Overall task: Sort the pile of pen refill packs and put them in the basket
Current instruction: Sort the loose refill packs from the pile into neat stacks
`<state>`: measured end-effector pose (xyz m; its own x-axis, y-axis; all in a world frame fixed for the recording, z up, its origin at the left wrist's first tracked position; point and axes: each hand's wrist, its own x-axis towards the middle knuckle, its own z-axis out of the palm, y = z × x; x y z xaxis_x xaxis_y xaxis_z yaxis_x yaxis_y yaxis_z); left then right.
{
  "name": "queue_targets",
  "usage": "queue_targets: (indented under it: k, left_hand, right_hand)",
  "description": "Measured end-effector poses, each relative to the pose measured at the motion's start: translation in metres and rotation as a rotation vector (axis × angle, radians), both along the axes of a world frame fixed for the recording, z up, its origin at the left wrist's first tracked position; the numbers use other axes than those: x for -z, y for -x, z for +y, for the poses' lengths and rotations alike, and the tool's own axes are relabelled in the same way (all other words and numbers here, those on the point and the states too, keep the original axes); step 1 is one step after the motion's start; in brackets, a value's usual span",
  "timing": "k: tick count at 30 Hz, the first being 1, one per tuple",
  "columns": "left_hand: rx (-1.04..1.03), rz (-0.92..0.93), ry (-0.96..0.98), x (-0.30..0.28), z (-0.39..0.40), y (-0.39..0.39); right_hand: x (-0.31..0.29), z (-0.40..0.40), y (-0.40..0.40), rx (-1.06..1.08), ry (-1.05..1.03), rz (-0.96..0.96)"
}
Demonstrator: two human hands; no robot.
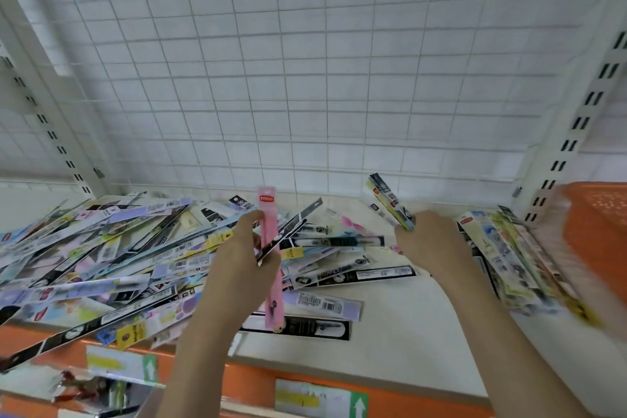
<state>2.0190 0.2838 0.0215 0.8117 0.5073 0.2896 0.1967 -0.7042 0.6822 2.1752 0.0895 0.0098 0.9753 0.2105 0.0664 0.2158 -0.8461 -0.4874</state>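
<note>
Over a shelf (390,309) heaped with a pile of refill packs (112,248), the left hand (237,261) grips a pink pack (271,248) upright, the right hand (431,241) clutches several packs (390,204), and an orange basket (597,227) sits at the far right.

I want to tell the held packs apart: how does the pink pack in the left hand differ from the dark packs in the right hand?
The pink pack is one pale pink strip, nearly upright, gripped by the left hand along with a black pack. The dark packs are a small bundle, mostly black and white, tilted up and to the left, gripped at the lower end by the right hand. Both are long, narrow and lifted above the pile.
</note>
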Motion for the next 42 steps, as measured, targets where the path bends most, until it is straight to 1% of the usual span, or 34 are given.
queue_targets:
  k: [3, 8, 11, 14, 18, 26, 30, 33, 35, 38, 40, 42]
  left_hand:
    - [-0.017, 0.021, 0.037, -0.002, -0.003, -0.002]
    - [-0.072, 0.055, 0.028, -0.006, -0.002, 0.002]
    - [-0.106, 0.058, 0.073, -0.007, 0.001, 0.005]
    - [-0.119, 0.036, 0.136, -0.004, 0.008, 0.006]
    - [-0.144, 0.037, 0.182, -0.001, 0.017, 0.01]
    - [-0.182, 0.084, 0.055, -0.007, 0.032, 0.028]
    - [-0.194, 0.099, 0.076, -0.003, 0.046, 0.032]
    - [-0.21, 0.086, 0.096, 0.002, 0.054, 0.034]
    - [-0.216, 0.081, 0.095, 0.003, 0.056, 0.035]
    - [-0.202, 0.095, 0.085, 0.006, 0.056, 0.036]
    - [-0.202, 0.109, 0.06, 0.007, 0.055, 0.036]
    - [-0.203, 0.123, -0.002, 0.008, 0.055, 0.034]
  right_hand:
    - [0.001, -0.006, 0.0, 0.021, -0.025, -0.028]
    - [0.003, -0.007, 0.003, 0.048, -0.076, -0.075]
    - [0.003, 0.0, 0.006, 0.029, -0.091, -0.058]
    - [0.002, 0.011, 0.011, -0.024, -0.056, -0.026]
    - [0.003, 0.027, 0.017, -0.131, 0.044, 0.001]
    - [0.0, 0.056, 0.026, -0.32, 0.17, -0.031]
    - [-0.003, 0.067, 0.028, -0.395, 0.202, 0.03]
    - [-0.003, 0.074, 0.031, -0.374, 0.171, 0.019]
    - [-0.003, 0.076, 0.033, -0.371, 0.194, -0.01]
    - [0.005, 0.075, 0.032, -0.396, 0.266, 0.056]
    - [0.012, 0.074, 0.031, -0.413, 0.305, 0.058]
    - [0.013, 0.072, 0.031, -0.381, 0.314, 0.011]
